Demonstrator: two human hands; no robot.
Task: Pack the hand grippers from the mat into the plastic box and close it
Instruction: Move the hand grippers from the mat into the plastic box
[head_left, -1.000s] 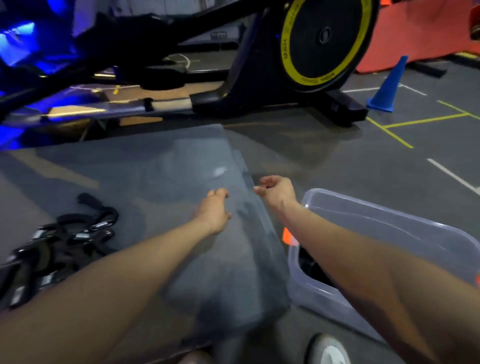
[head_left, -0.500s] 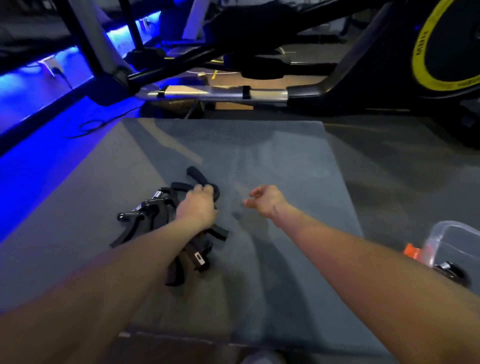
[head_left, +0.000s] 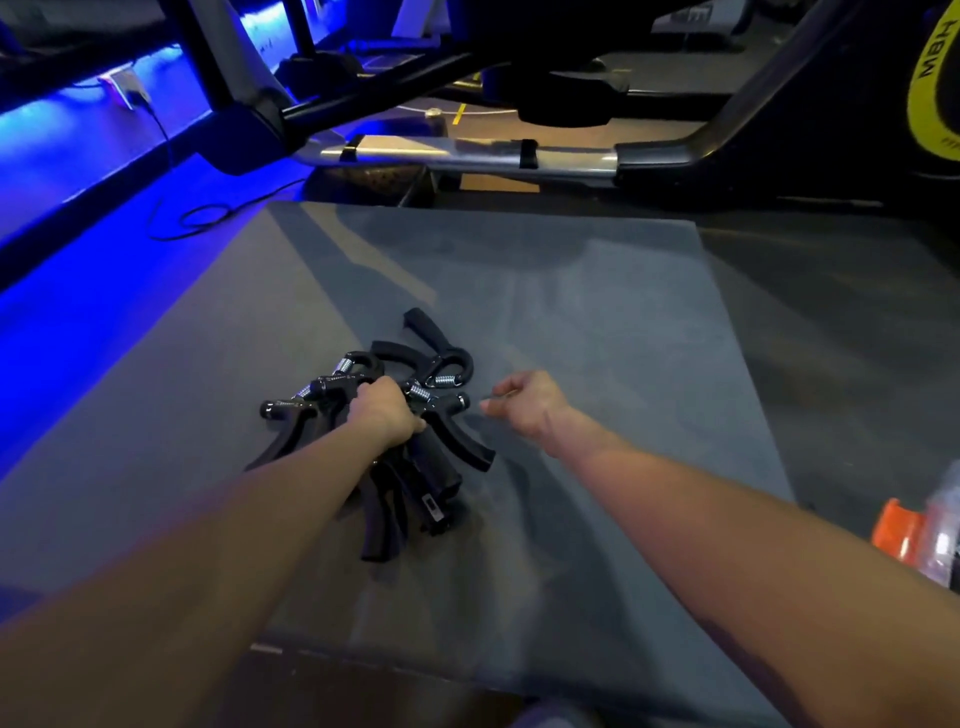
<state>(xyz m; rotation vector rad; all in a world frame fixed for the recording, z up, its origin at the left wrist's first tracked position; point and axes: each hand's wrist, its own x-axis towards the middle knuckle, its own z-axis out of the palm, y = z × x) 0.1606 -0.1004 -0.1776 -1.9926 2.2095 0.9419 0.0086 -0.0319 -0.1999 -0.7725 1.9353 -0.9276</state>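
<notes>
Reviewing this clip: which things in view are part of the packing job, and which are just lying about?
Part of the job:
- grippers, piled on the mat
- left hand, gripping into the pile
- right hand, loosely curled, holding nothing
- box, only its edge in view at far right, with an orange latch

Lying about:
- exercise machine
- cable

Black hand grippers (head_left: 410, 457) with silver springs lie on a grey mat (head_left: 571, 322); the box's latch (head_left: 896, 527) is orange.
</notes>
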